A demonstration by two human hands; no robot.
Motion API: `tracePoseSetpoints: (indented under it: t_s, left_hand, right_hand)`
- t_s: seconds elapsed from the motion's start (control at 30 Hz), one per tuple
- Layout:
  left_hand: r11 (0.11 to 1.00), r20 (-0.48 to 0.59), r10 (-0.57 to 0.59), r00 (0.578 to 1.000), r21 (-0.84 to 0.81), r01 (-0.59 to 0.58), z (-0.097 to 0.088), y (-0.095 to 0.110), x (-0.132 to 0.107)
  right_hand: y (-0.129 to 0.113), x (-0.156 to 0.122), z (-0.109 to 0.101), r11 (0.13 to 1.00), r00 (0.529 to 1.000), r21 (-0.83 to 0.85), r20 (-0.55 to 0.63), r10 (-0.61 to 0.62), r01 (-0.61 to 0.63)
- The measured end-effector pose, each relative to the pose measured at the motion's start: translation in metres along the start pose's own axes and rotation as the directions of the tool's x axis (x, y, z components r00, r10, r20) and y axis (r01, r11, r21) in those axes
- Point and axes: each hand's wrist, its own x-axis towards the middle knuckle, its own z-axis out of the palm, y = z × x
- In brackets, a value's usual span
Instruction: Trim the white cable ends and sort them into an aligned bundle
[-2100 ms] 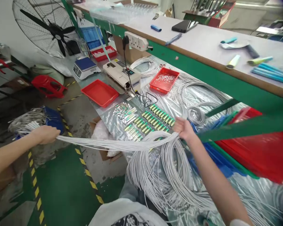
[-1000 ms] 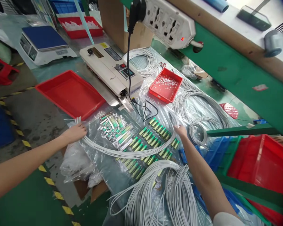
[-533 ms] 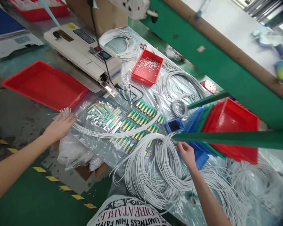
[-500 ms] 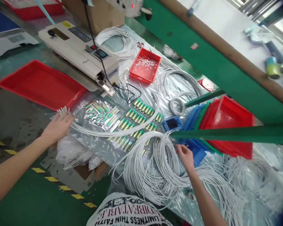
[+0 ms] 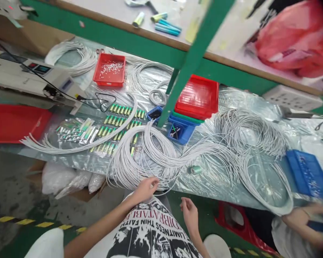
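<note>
White cables [image 5: 123, 165] lie in overlapping coils along a table's near edge, just beyond the person's hands, which are apart from each other. Over the green floor [image 5: 174, 197], the right hand [image 5: 190, 211] has its fingers loosely bent; the left hand [image 5: 148, 187] curls at the coils' near rim, and whether it grips a strand I cannot tell. Yellow-and-black tape [image 5: 24, 221] crosses the floor at left.

Wrinkled clear plastic covers the tabletop [image 5: 212, 188]. Left of the coils, a long bundle [image 5: 78, 149] of similar cable curves over rows of green-and-gold tubes [image 5: 107, 130]. Farther back are a pale machine [image 5: 16, 77], stacked bins [image 5: 196, 100] and a red tray [image 5: 110, 83] of small white pieces. Behind, a green post [image 5: 187, 64] meets a raised shelf [image 5: 104, 9] bearing a pink bag [image 5: 293, 39].
</note>
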Motion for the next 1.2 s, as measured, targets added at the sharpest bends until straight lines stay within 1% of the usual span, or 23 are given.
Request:
tracePoseSetpoints:
  t_s: [0.03,0.07,0.1,0.13,0.17,0.2,0.27,0.3,0.33,0.4,0.47,0.53,0.63,0.73,0.77,0.8,0.83,0.9,0.97,1.0,1.07,1.13,1.2]
  left_hand:
    - [1.000,-0.019,-0.021,1.000,0.007,0.021,0.014,0.003,-0.002]
    - [0.998,-0.065,-0.058,0.996,0.021,0.059,0.024,0.002,-0.004]
    - [0.993,-0.135,-0.106,0.985,0.038,0.112,0.029,-0.001,-0.007]
    - [0.983,-0.222,-0.160,0.962,0.053,0.176,0.032,-0.005,-0.010]
    - [0.967,-0.318,-0.217,0.923,0.061,0.248,0.032,-0.011,-0.011]
    - [0.945,-0.409,-0.272,0.871,0.057,0.322,0.031,-0.017,-0.011]
    - [0.889,-0.534,-0.382,0.754,0.010,0.458,0.029,-0.028,-0.007]
    - [0.862,-0.564,-0.430,0.705,-0.022,0.507,0.029,-0.032,-0.004]
    - [0.839,-0.579,-0.468,0.668,-0.055,0.541,0.029,-0.035,0.000]
    - [0.810,-0.589,-0.520,0.619,-0.112,0.575,0.033,-0.038,0.006]
    - [0.799,-0.601,-0.544,0.586,-0.155,0.582,0.038,-0.037,0.008]
    - [0.791,-0.623,-0.553,0.553,-0.185,0.583,0.043,-0.034,0.009]
    - [0.775,-0.667,-0.561,0.489,-0.216,0.594,0.052,-0.030,0.011]
    - [0.766,-0.722,-0.545,0.426,-0.222,0.604,0.060,-0.025,0.015]
    - [0.773,-0.740,-0.526,0.419,-0.211,0.598,0.062,-0.023,0.017]
    - [0.787,-0.755,-0.501,0.423,-0.194,0.586,0.062,-0.022,0.018]
    - [0.805,-0.766,-0.471,0.437,-0.171,0.568,0.062,-0.021,0.020]
    - [0.843,-0.773,-0.411,0.483,-0.120,0.525,0.056,-0.018,0.027]
    - [0.869,-0.761,-0.367,0.535,-0.075,0.489,0.046,-0.017,0.036]
    - [0.876,-0.750,-0.353,0.559,-0.056,0.478,0.041,-0.018,0.042]
    - [0.879,-0.725,-0.347,0.595,-0.029,0.476,0.028,-0.019,0.055]
    - [0.866,-0.702,-0.367,0.610,-0.020,0.499,0.016,-0.021,0.068]
    - [0.848,-0.679,-0.402,0.615,-0.022,0.530,0.007,-0.023,0.079]
  right_hand:
    - [0.013,-0.006,-0.009,1.000,1.000,0.027,0.022,0.016,-0.016]
    - [0.024,-0.010,-0.018,0.999,0.999,0.045,0.044,0.023,-0.025]
    - [0.033,-0.013,-0.027,0.998,0.998,0.052,0.066,0.021,-0.024]
    - [0.040,-0.014,-0.036,0.998,0.996,0.053,0.092,0.010,-0.015]
    - [0.045,-0.014,-0.044,0.999,0.993,0.051,0.115,-0.005,-0.001]
    - [0.048,-0.012,-0.051,0.999,0.991,0.049,0.129,-0.022,0.015]
    - [0.049,-0.002,-0.064,0.998,0.987,0.053,0.155,-0.050,0.042]
    - [0.047,0.005,-0.070,0.997,0.984,0.055,0.169,-0.063,0.055]
    - [0.043,0.014,-0.074,0.996,0.979,0.055,0.187,-0.082,0.072]
    - [0.031,0.035,-0.078,0.991,0.961,0.041,0.240,-0.135,0.129]
    - [0.011,0.058,-0.073,0.977,0.928,0.013,0.308,-0.208,0.214]
    - [-0.016,0.081,-0.060,0.946,0.881,-0.025,0.375,-0.289,0.322]
    - [-0.059,0.108,-0.025,0.866,0.797,-0.092,0.448,-0.404,0.491]
    - [-0.092,0.126,0.017,0.765,0.722,-0.153,0.483,-0.494,0.626]
    - [-0.100,0.130,0.031,0.731,0.698,-0.169,0.496,-0.516,0.661]
    - [-0.107,0.133,0.045,0.700,0.675,-0.182,0.512,-0.531,0.690]
    - [-0.112,0.136,0.058,0.672,0.652,-0.192,0.532,-0.541,0.715]
    - [-0.120,0.140,0.080,0.627,0.616,-0.208,0.563,-0.550,0.751]
    - [-0.127,0.142,0.097,0.601,0.606,-0.229,0.570,-0.555,0.765]
    - [-0.130,0.144,0.102,0.595,0.611,-0.244,0.563,-0.556,0.766]
    - [-0.133,0.147,0.108,0.595,0.641,-0.287,0.533,-0.552,0.751]
    - [-0.133,0.151,0.107,0.607,0.689,-0.345,0.492,-0.533,0.716]
    - [-0.130,0.156,0.102,0.623,0.739,-0.406,0.459,-0.494,0.669]
